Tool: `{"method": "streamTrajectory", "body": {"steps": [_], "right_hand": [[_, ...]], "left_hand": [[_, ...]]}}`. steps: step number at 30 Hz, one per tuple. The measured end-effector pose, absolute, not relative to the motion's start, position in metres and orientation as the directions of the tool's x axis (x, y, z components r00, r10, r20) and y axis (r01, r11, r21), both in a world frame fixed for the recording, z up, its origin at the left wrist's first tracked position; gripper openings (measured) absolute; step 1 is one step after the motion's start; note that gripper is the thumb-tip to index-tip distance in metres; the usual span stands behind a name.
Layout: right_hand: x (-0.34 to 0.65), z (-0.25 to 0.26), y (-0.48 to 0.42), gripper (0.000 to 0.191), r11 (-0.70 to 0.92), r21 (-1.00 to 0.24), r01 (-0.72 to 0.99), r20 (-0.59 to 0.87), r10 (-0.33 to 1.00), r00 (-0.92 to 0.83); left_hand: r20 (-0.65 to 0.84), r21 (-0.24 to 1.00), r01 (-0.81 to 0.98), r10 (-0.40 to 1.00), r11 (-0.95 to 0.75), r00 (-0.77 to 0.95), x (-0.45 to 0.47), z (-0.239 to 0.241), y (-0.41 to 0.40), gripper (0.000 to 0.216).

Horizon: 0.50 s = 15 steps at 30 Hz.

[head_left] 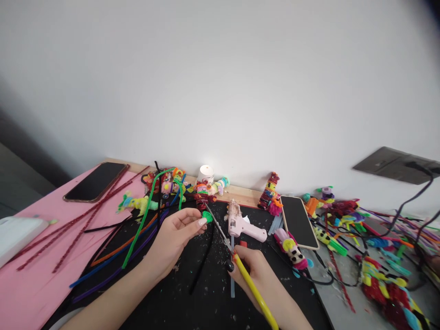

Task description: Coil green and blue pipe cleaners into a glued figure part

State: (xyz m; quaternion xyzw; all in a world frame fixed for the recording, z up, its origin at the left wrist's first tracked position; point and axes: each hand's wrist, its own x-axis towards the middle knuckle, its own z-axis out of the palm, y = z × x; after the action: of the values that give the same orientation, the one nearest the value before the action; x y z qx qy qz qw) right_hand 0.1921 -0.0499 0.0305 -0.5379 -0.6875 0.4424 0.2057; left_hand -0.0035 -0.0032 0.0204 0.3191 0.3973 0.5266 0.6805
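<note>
My left hand (184, 233) is closed in a pinch, with a small fuzzy green pipe cleaner piece (206, 216) at the fingertips. My right hand (252, 270) grips a slim tool with a metal tip and a long yellow handle (256, 293); its exact kind is unclear. The metal end slants up and left, near the green piece; whether they touch I cannot tell. Just beyond stands a dark red pipe cleaner figure (202, 192). A pale pink glue gun (245, 227) lies right of the metal tip, above my right hand.
Loose pipe cleaners (137, 229) spread across the black mat (165, 307) on the left. A dark phone (96, 182) lies on the pink sheet (30, 293). Another phone (299, 222), several pipe cleaner dolls (292, 247) and a black cord (405, 206) occupy the right. A paper cup (205, 174) stands by the wall.
</note>
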Motion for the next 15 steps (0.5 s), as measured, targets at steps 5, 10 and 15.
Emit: {"method": "streamTrajectory", "body": {"steps": [5, 10, 15], "right_hand": [[0.1922, 0.0292, -0.0500, 0.043, 0.034, -0.833, 0.552, -0.181, 0.926, -0.331], [0.1929, 0.0306, -0.0494, 0.043, 0.022, -0.833, 0.553, -0.187, 0.929, -0.318], [0.1950, 0.0276, -0.0467, 0.045, 0.042, -0.837, 0.546, -0.164, 0.932, -0.323]], "left_hand": [[-0.209, 0.852, -0.462, 0.968, 0.248, 0.135, -0.0037, 0.0216, -0.0030, 0.016], [-0.218, 0.849, -0.460, 0.965, 0.260, 0.143, -0.0040, 0.0222, -0.0026, 0.016], [-0.225, 0.847, -0.461, 0.965, 0.263, 0.137, -0.0050, 0.0202, -0.0015, 0.018]]}}
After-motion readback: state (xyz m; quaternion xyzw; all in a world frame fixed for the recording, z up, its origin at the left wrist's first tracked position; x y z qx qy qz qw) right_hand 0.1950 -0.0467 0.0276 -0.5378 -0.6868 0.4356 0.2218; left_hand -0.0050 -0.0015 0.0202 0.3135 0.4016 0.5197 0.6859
